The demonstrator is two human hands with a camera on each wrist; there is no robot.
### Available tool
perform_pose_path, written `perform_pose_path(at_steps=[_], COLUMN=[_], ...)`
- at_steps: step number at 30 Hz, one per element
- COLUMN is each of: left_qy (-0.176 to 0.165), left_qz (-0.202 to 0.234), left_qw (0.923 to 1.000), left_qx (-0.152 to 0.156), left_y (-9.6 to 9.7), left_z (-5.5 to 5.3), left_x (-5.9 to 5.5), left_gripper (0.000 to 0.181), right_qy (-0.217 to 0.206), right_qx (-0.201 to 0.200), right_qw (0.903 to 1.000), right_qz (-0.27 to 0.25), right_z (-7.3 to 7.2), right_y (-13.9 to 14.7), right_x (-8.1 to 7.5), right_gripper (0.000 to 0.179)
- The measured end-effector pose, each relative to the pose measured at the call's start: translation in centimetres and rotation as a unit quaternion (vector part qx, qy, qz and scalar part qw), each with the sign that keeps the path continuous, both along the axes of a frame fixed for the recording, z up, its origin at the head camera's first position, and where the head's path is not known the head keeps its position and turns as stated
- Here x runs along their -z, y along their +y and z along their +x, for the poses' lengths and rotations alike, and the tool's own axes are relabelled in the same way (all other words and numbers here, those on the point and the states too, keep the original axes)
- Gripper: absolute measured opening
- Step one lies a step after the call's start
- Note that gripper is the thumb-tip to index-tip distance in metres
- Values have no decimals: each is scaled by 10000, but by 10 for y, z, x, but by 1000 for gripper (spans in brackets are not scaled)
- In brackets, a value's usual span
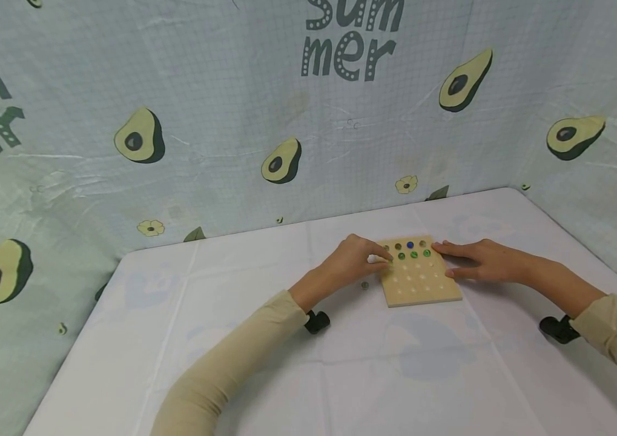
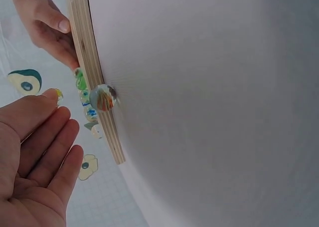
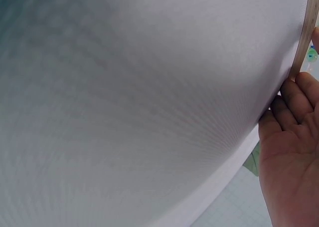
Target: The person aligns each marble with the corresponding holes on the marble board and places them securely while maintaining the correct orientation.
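A square wooden board (image 1: 422, 295) with rows of round hollows lies on the table, its far two rows bearing several glass marbles. Among them are a blue marble (image 1: 410, 245) and a green marble (image 1: 427, 253). At the board's left side, my left hand (image 1: 347, 265) pinches a small yellowish marble (image 2: 60, 95) between thumb and fingertip, over the second row. My right hand (image 1: 485, 260) rests against the right edge, fingers extended, fingertips at the far corner and thumb lower down. A loose clear marble (image 2: 103, 98) with an orange swirl lies beside the board's left edge.
A white cloth covers the table (image 1: 264, 375). Behind it hangs a pale curtain (image 1: 204, 91) printed with avocados and lettering, which continues round both sides. Black wrist cameras sit under the left wrist (image 1: 300, 293) and right wrist (image 1: 586, 300).
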State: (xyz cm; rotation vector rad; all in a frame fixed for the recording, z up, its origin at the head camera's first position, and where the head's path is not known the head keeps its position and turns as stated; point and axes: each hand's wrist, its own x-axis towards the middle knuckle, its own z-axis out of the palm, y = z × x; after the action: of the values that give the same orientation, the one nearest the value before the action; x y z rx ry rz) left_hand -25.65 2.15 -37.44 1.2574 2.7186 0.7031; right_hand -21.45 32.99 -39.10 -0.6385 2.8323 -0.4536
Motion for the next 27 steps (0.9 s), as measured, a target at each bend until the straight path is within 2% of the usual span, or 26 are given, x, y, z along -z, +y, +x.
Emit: perform_pose_path(at_steps=[12,21,27], left_qy=[102,446,382], left_qz=[-234,-443,-525], left_qw=[9997,9978,9977], left_qx=[-49,199,172], left_y=[9,14,16], left_z=[-3,-6,-8], left_x=[1,1,-1], left_gripper=[21,18,18], right_qy=[-34,-57,-10], right_qx=[27,26,22], right_qw=[10000,10000,10000], right_qz=[24,-31,-15], right_z=[-1,0,0], right_y=[0,0,0], right_x=[2,0,1], right_gripper=[73,73,73])
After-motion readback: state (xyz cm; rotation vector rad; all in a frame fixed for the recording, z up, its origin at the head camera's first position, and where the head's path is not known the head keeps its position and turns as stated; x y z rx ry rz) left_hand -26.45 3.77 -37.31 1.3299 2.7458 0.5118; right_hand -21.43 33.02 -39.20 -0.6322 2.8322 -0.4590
